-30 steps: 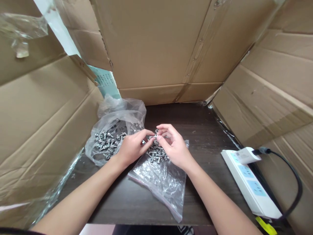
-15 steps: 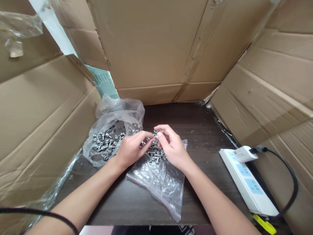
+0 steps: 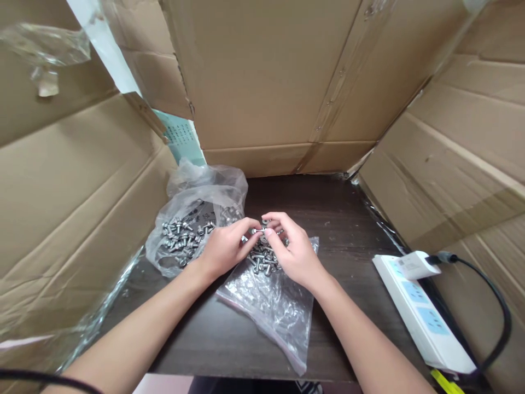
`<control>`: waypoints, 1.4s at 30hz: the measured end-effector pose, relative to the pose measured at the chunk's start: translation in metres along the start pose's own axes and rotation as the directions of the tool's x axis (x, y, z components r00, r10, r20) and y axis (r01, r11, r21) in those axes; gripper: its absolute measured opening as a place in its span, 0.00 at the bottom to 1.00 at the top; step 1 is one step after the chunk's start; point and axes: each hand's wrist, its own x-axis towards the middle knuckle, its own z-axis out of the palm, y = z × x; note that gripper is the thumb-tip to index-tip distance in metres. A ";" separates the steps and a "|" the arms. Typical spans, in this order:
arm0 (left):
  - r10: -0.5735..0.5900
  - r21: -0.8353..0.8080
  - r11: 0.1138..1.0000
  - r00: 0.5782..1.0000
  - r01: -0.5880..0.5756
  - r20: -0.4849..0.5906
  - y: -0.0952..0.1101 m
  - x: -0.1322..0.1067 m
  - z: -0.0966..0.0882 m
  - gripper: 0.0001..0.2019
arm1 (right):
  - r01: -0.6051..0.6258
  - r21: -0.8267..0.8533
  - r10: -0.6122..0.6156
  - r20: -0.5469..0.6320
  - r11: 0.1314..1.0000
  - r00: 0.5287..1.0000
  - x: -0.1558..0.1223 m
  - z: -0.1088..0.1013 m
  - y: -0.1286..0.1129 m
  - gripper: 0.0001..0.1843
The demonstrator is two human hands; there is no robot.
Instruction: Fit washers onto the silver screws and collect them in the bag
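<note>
In front of me, the fingertips of my left hand (image 3: 227, 244) pinch a small silver bolt (image 3: 256, 231) that lies crosswise between my hands. My right hand (image 3: 294, 244) meets it from the other side, thumb and fingers closed on a small metal washer (image 3: 264, 232) at the bolt's end; the fingers partly hide it. More flat washers (image 3: 266, 223) show around the right fingertips. Below both hands, a pile of loose bolts (image 3: 266, 261) rests on a flat clear zip bag (image 3: 273, 312). Left of my left hand stands an open clear plastic bag (image 3: 158, 254) with many bolts (image 3: 180, 241) inside.
Cardboard walls (image 3: 270, 82) enclose the dark tabletop (image 3: 197, 345) at the back and both sides. On the right lies a white power strip (image 3: 426, 317) with a plugged-in adapter (image 3: 416, 264) and black cable (image 3: 502, 295). Another black cable (image 3: 45, 377) crosses the lower left corner.
The view has shifted slightly, so everything sits a little farther right. My hands keep the same pinch, and more of the bolt shows between the fingertips.
</note>
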 end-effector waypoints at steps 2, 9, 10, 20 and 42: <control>0.021 -0.008 1.000 1.000 -0.021 -0.013 0.001 0.000 0.000 0.04 | -0.060 0.033 0.060 0.015 0.998 0.998 0.000 -0.001 -0.001 0.14; 0.050 -0.022 0.998 0.998 -0.051 -0.030 0.002 0.001 -0.001 0.04 | -0.023 0.060 0.025 -0.021 0.998 0.999 0.000 0.001 -0.003 0.13; 0.044 -0.022 0.999 0.999 -0.045 -0.024 0.002 0.001 -0.001 0.04 | -0.016 0.059 0.018 -0.031 0.998 0.999 0.000 0.001 -0.003 0.13; 0.038 0.008 0.999 0.998 -0.037 -0.047 0.003 0.002 -0.002 0.05 | -0.029 0.115 0.033 -0.027 0.993 0.999 0.000 0.001 -0.001 0.14; 0.060 -0.064 0.996 0.996 -0.064 -0.064 0.001 0.002 0.000 0.04 | -0.091 0.130 0.087 0.037 0.987 0.995 0.000 0.002 -0.005 0.16</control>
